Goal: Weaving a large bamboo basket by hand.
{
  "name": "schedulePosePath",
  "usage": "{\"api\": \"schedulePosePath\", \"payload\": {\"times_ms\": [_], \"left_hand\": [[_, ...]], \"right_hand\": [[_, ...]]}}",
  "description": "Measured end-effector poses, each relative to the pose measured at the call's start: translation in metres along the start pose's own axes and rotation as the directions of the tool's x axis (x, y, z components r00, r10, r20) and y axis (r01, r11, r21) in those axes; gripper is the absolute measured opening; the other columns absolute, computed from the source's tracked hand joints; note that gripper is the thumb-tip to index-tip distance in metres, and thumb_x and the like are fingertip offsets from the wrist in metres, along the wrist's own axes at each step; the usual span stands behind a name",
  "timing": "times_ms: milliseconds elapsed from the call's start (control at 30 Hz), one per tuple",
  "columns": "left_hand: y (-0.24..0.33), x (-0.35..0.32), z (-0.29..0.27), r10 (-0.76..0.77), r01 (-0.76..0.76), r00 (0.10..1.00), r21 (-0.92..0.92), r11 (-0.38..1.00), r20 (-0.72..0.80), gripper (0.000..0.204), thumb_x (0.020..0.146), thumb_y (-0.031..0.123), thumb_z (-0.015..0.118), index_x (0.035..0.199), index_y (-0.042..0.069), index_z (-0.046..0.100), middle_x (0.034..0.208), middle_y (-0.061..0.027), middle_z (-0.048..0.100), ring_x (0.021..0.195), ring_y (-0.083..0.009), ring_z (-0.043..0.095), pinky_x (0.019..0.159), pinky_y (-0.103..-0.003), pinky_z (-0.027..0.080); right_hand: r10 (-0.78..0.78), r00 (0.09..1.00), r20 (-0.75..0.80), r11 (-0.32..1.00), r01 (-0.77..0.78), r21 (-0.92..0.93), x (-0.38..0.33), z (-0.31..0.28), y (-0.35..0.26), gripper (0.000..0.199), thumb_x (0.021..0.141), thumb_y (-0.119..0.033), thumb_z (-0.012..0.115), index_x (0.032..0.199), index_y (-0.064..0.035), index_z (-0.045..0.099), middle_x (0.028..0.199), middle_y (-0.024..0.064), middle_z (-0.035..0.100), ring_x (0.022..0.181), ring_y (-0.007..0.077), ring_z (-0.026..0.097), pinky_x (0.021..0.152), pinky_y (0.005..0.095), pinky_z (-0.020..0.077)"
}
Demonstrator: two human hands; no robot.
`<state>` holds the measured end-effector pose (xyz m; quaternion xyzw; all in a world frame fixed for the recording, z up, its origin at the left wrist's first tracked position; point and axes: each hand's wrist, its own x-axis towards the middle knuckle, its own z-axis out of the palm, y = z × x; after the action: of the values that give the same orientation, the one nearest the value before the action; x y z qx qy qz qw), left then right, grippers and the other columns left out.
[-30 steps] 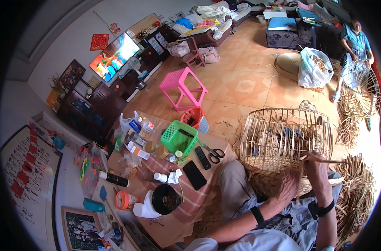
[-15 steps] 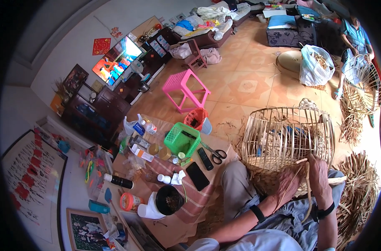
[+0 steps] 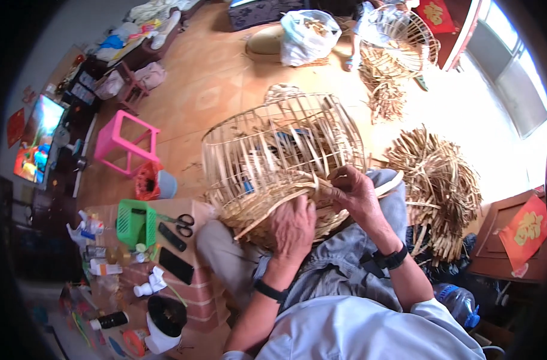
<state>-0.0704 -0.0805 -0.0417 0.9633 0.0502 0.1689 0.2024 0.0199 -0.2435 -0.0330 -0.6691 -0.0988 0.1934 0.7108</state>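
A half-woven basket [image 3: 284, 144], with an open frame of pale ribs and a dense woven band on the near side, rests at my lap. My left hand [image 3: 293, 225] presses on the woven band, its fingers curled over the strips; the fingertips are partly hidden. Just right of it, my right hand [image 3: 359, 197] pinches a dry plant strip [image 3: 323, 191] at the band's upper edge. A pale flat stick [image 3: 389, 185] juts out past my right hand toward the right.
A bundle of dry strips [image 3: 432, 180] lies on the floor at right. On the left table are scissors [image 3: 185, 224], a black phone [image 3: 176, 266] and a green plastic basket [image 3: 135, 222]. A pink stool [image 3: 126, 144] stands beyond. Another person holds a ribbed basket [image 3: 405, 42] far right.
The view has swung right, so the basket now sits nearer the middle. My hands have moved apart: the left lies flatter on the woven band, the right stays at its edge.
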Motion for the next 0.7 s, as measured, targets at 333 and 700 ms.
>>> {"api": "schedulePosePath", "payload": {"times_ms": [333,700], "left_hand": [[-0.018,0.003,-0.02,0.149,-0.134,0.987,-0.19,0.973,0.068,0.028,0.095,0.029,0.067,0.111,0.008,0.061,0.092,-0.013,0.068,0.088,-0.0367,0.062,0.082,-0.048,0.047],[-0.011,0.004,-0.014,-0.015,0.036,0.991,-0.155,0.987,0.132,0.02,0.094,0.025,0.068,0.088,0.007,0.062,0.071,-0.0187,0.063,0.068,-0.0394,0.064,0.061,-0.049,0.049]], "right_hand": [[0.322,0.922,0.215,0.751,-0.387,0.535,-0.055,-0.033,0.025,0.021,0.092,-0.011,0.077,0.102,-0.0031,0.06,0.084,0.0081,0.074,0.053,0.0079,0.058,0.048,0.0222,0.0506],[-0.132,0.988,0.082,0.828,0.155,-0.539,-0.006,-0.019,-0.018,0.03,0.097,-0.022,0.071,0.115,0.0012,0.069,0.078,0.0059,0.07,0.069,0.0177,0.063,0.063,0.0354,0.0521]]}}
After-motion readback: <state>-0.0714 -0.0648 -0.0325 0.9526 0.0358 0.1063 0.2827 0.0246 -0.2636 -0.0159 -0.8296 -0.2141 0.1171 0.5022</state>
